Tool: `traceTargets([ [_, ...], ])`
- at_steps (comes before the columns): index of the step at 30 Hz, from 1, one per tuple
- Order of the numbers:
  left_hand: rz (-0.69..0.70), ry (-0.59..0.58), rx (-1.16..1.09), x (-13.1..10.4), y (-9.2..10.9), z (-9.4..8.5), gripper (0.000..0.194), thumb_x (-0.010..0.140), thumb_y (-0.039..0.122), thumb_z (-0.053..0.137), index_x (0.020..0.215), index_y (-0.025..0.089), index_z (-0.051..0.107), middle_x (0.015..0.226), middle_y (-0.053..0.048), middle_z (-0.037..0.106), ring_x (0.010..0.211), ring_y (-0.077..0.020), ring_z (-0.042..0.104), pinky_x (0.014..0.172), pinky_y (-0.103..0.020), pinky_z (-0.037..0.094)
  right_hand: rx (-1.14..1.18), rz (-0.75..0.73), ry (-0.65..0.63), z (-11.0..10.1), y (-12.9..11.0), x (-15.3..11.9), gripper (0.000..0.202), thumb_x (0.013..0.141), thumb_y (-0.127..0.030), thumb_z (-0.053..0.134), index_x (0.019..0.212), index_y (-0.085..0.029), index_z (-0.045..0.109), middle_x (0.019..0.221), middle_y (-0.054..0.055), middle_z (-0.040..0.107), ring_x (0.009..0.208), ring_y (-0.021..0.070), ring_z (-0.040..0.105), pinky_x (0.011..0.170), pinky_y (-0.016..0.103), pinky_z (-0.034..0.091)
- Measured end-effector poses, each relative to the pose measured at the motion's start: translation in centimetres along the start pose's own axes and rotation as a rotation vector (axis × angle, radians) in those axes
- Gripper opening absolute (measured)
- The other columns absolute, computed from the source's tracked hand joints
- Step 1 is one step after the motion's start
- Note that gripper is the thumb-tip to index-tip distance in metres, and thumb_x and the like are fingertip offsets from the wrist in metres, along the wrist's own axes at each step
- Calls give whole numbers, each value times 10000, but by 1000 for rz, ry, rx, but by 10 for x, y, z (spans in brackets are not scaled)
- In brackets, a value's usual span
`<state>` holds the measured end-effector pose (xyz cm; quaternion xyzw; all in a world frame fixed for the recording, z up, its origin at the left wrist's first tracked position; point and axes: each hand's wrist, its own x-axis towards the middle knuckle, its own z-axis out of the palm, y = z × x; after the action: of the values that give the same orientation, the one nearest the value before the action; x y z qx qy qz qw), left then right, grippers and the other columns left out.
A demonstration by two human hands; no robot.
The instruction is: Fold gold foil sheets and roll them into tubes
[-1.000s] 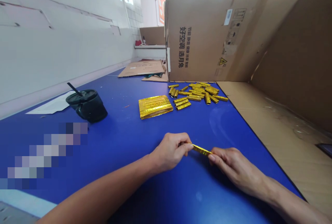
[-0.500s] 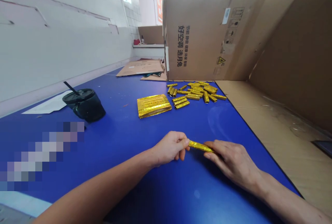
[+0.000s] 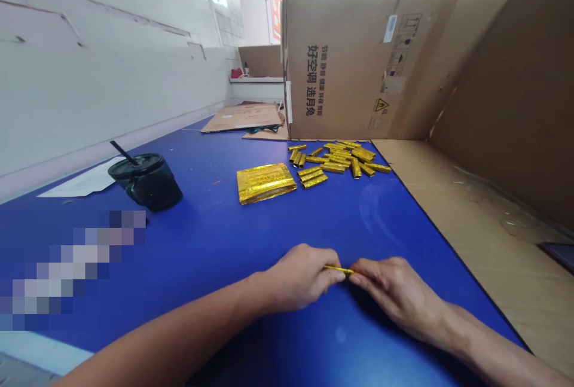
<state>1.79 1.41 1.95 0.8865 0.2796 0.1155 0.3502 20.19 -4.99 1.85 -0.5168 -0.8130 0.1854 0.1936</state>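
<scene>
A strip of gold foil paper [image 3: 339,269] is stretched between my two hands, seen nearly edge-on as a thin line. My left hand [image 3: 307,276] pinches its left end, the fingers covering much of it. At the other end, my right hand [image 3: 389,282] grips it between thumb and fingertips. Beyond the hands lies a flat stack of gold foil sheets [image 3: 266,182] on the blue table [image 3: 215,231]. Right of that stack, several folded gold foil pieces [image 3: 338,158] are heaped loosely, with a few lined up side by side [image 3: 313,176].
On the left stands a dark lidded mug [image 3: 155,180] with a straw, beside a white paper sheet [image 3: 81,180]. A large cardboard box [image 3: 350,64] closes off the back right. Flat cardboard [image 3: 244,116] lies at the far end. A pixelated patch covers the lower left.
Both hands have moved slightly lower and closer together. The gold foil strip has turned from showing its face to nearly edge-on, and less of it shows between the fingers.
</scene>
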Motion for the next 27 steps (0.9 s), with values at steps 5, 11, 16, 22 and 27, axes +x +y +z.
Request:
traceTargets([
  [5,103,-4,251,-3,6,6,189,843,245,362,725,181,496,659,-7,564,603,-118,525,570,-186,360,11,20,-95,0,-9,0,301,882,-354,322,669,-195,464,546,-42,449,480,86,390,475,196,304],
  [11,102,7,242,-1,0,-1,208,851,265,362,742,184,518,643,1,558,594,-120,516,562,-190,352,80,44,-156,-9,-1,0,322,882,-368,305,636,-194,418,526,-50,388,467,82,324,440,192,297],
  [16,-1,155,130,2,-11,-19,223,845,259,357,743,171,534,627,21,516,579,-106,461,545,-188,329,103,77,-59,-18,12,-1,317,878,-361,311,621,-196,395,525,-53,354,474,84,306,453,205,291],
  [22,11,127,-44,1,-2,-12,199,827,230,376,722,159,530,613,36,483,578,-90,431,538,-180,315,221,175,-27,-16,7,-1,319,861,-425,338,661,-192,424,583,-51,399,520,86,355,475,199,302],
  [27,-31,17,-264,2,0,-5,189,817,227,382,722,153,528,518,57,406,475,-67,359,470,-169,287,356,159,-104,-11,-1,-3,353,871,-424,308,648,-182,435,546,-60,347,488,81,302,449,201,273],
])
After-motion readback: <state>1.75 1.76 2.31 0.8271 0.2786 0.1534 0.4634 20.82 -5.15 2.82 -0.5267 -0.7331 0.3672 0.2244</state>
